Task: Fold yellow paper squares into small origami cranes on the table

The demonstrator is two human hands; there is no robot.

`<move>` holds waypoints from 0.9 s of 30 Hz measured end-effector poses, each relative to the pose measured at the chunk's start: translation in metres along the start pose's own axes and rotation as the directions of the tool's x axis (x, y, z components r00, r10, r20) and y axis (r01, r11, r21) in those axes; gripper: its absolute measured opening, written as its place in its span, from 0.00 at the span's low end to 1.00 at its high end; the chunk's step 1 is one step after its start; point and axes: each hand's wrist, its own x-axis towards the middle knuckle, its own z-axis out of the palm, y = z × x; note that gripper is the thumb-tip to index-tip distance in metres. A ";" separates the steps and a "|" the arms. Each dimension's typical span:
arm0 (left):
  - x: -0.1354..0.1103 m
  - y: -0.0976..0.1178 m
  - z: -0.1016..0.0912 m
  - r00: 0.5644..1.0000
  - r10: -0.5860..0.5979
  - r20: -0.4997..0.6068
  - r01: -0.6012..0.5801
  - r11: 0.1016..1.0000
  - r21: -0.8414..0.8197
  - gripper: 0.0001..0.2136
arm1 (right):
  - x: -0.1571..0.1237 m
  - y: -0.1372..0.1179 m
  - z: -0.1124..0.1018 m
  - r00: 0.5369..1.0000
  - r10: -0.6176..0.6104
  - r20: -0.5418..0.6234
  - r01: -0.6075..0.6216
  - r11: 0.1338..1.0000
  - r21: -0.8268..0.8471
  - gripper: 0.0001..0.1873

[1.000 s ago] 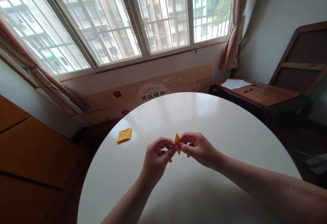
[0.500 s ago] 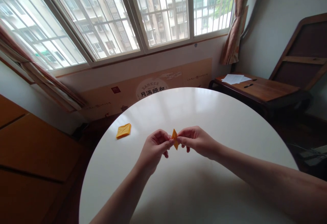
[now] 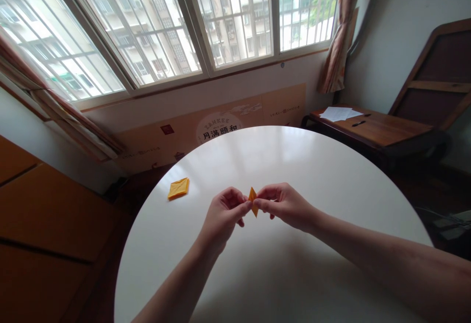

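Between my two hands is a small piece of folded yellow paper (image 3: 252, 194), diamond-shaped with a point at top and bottom. My left hand (image 3: 227, 210) pinches its left side between thumb and fingers. From the other side, my right hand (image 3: 285, 205) pinches the right edge, so both thumbs nearly meet at its middle. The paper is held above the white round table (image 3: 312, 274); the fingertips hide its centre. Left of my hands, a flat stack of yellow paper (image 3: 178, 189) lies on the table.
A low wooden table (image 3: 390, 129) with white sheets (image 3: 338, 113) and small dark items stands at the back right. Beyond the round table, a printed cardboard panel (image 3: 272, 109) leans under the barred window. An orange-brown cabinet (image 3: 55, 210) is at left.
Almost nothing differs. Both hands keep their pinch on the folded yellow paper, which has shifted very slightly in view.
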 end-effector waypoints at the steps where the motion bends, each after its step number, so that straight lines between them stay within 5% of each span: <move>1: 0.000 0.000 0.000 1.000 0.001 -0.008 -0.001 1.000 0.007 0.17 | 0.000 0.000 0.000 1.000 -0.002 -0.004 0.002 1.000 -0.012 0.14; 9: -0.002 -0.001 0.001 0.999 -0.038 -0.007 0.038 0.999 0.027 0.15 | 0.001 -0.001 0.001 0.999 -0.042 -0.016 0.041 0.997 -0.057 0.11; 18: -0.002 -0.002 0.001 0.999 0.045 0.024 -0.050 0.977 0.208 0.14 | -0.001 0.000 0.005 0.992 -0.123 0.003 0.122 0.986 -0.110 0.11; 27: -0.006 0.001 0.002 0.998 0.030 0.063 -0.045 0.968 0.245 0.19 | -0.001 -0.005 0.003 0.996 -0.021 -0.081 0.028 0.996 0.087 0.12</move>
